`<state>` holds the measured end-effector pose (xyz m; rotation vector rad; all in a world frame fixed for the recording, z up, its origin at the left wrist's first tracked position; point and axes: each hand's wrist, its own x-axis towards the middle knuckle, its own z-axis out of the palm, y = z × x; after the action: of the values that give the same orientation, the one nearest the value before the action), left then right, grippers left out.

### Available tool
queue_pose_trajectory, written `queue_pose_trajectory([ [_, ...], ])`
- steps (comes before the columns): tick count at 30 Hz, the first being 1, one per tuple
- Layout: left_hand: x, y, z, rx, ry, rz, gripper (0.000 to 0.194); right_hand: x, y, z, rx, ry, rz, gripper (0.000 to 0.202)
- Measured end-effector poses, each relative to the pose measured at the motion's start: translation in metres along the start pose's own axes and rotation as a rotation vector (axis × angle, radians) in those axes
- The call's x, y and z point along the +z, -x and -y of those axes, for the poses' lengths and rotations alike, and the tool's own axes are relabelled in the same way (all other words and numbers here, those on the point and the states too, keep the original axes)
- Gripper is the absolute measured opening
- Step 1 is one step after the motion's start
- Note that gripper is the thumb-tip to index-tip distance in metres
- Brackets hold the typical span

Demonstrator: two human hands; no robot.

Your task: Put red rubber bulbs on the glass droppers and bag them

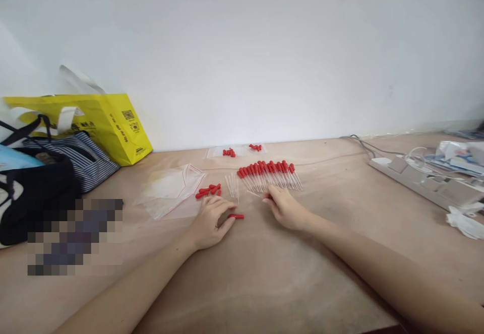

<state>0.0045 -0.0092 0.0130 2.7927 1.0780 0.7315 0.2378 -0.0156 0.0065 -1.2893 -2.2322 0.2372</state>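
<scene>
My left hand (212, 221) is over the table with thumb and index finger apart. A single red rubber bulb (238, 216) lies at the tip of that thumb; I cannot tell if they touch. Just beyond the fingers is a small heap of red bulbs (208, 190). My right hand (285, 209) is closed in a pinch on a thin clear dropper tube (254, 193), which sticks out to the left. Behind it lies a fanned row of droppers (270, 174) with red bulbs on clear tubes. Several bare tubes (232, 185) lie between the hands.
Clear zip bags (172, 193) lie left of the bulbs. Another bag with red bulbs (229, 152) is near the wall. A yellow bag (124, 127) and a striped pouch (88, 157) stand at left. A power strip (412, 180) with cables is at right.
</scene>
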Motion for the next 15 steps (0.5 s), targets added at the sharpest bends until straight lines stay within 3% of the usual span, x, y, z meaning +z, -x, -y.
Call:
queue_pose_trajectory([
  [3,0.004,0.0,-0.002,-0.014,-0.022,0.005,0.03,0.002,0.014,-0.007,-0.091,0.015,-0.075,0.019],
  [7,0.01,-0.001,-0.001,-0.029,-0.01,0.015,0.019,0.009,0.017,-0.005,-0.173,0.057,-0.057,0.029],
  [15,0.01,-0.001,-0.007,-0.153,-0.009,-0.043,0.015,0.016,0.016,0.002,-0.108,-0.022,-0.06,0.02],
])
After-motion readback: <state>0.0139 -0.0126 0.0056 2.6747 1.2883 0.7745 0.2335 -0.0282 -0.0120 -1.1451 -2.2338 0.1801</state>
